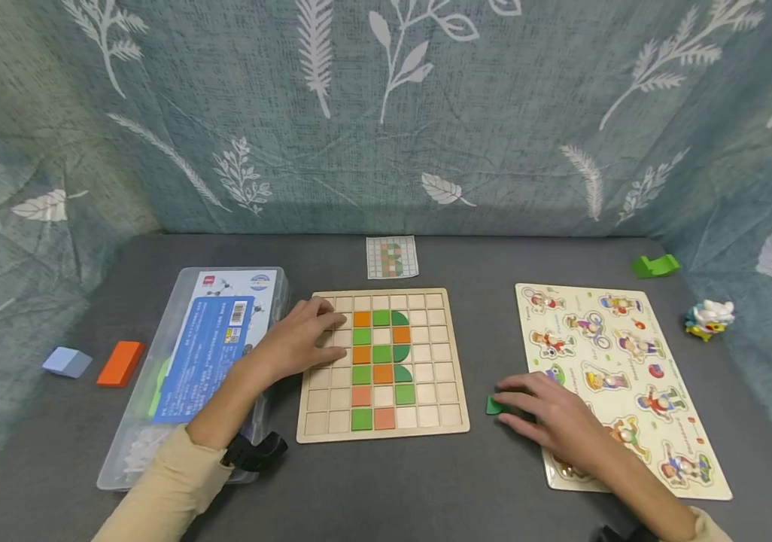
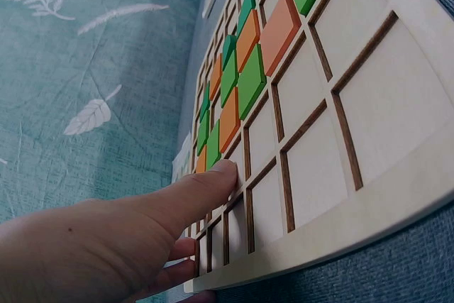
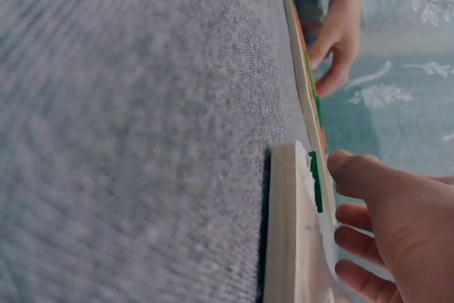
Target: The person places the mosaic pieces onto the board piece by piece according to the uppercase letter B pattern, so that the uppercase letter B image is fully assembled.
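Note:
A wooden grid board (image 1: 457, 406) lies in the middle of the table, with orange, green and salmon square tiles and a few dark green rounded pieces in its middle columns. My left hand (image 1: 301, 339) rests at its left side, fingers spread over bare squares; in the left wrist view the thumb (image 2: 213, 175) touches the grid near an orange tile (image 2: 229, 120). To the right, a dark green piece (image 1: 493, 406) lies on the table by the fingertips of my right hand (image 1: 548, 418). That hand's fingers are apart, above the edge of a picture puzzle board (image 1: 630, 406).
A small pattern card (image 1: 392, 257) lies behind the grid board. At left stand a clear plastic box (image 1: 186, 376), an orange block (image 1: 120, 364) and a light blue block (image 1: 67, 362). A green block (image 1: 654, 266) and a small figurine (image 1: 709, 319) sit at far right.

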A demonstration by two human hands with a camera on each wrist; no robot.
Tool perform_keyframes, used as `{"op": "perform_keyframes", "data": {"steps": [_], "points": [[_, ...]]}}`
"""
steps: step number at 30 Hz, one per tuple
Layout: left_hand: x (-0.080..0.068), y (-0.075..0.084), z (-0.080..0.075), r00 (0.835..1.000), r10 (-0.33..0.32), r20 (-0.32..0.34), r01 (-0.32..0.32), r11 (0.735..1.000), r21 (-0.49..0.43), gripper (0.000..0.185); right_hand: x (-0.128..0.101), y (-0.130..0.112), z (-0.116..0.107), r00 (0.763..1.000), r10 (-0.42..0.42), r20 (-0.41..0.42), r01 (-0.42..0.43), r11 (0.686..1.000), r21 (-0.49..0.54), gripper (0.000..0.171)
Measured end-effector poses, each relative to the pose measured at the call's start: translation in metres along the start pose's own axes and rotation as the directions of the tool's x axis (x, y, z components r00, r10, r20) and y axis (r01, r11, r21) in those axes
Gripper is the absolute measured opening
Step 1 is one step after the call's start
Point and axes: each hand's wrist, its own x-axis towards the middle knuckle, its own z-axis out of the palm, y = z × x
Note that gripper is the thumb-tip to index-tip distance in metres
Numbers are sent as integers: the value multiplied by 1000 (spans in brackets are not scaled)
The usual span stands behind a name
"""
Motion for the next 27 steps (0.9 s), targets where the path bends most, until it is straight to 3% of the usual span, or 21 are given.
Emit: {"op": "perform_keyframes", "data": {"steps": [17,27], "points": [[0,1,-1,1000,-5,2,5,1000,-12,50,0,2,0,1000,-1,21,1,1000,-19,30],[0,1,0,1000,-3,-3,3,1000,-9,51,1,4,2,998,-50,30,51,998,-40,27]]}}
